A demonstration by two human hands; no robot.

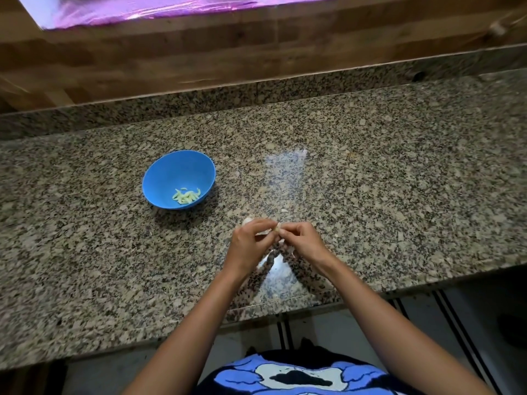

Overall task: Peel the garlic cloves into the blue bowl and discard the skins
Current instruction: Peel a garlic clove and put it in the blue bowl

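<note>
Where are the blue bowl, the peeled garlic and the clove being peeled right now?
blue bowl (171, 172): head view, bare inner wall.
peeled garlic (186, 195): head view, middle of the pile.
clove (277, 227): head view, its visible end.

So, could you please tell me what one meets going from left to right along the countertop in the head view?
blue bowl holding peeled cloves → left hand → garlic clove that both hands pinch → right hand

A bright blue bowl (179, 179) holds pale yellow-green peeled cloves (186, 195) on a speckled grey, black and beige granite counter (370, 181), backed by brown wood-grain panelling (199, 49) and a glossy purple strip (171, 7).
</note>
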